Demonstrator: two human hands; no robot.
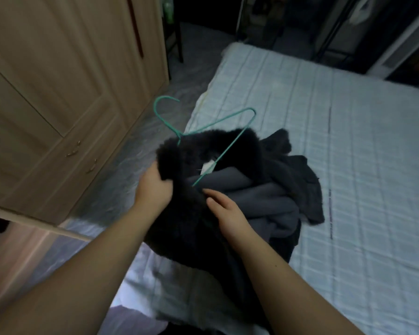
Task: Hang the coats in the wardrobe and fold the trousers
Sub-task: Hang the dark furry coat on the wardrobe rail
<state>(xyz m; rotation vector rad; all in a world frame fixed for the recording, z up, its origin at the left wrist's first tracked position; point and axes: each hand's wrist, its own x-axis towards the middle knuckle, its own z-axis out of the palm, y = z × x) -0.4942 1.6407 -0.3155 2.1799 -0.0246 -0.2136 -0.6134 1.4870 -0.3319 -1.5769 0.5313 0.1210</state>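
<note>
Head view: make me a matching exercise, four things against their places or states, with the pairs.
Things:
1. green wire hanger
2. black fuzzy coat
3. wardrobe
4. grey garment

Places or states:
A. doors closed, left of the bed
B. gripped at the collar by the left hand
C. crumpled on the bed, beyond the right hand
D. partly pushed into the coat's neck

Pairs: 1-D, 2-B, 3-A, 4-C

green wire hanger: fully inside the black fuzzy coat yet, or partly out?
Partly out. The green wire hanger has its hook and one shoulder exposed above the collar of the black fuzzy coat; the other end disappears into it.
</note>
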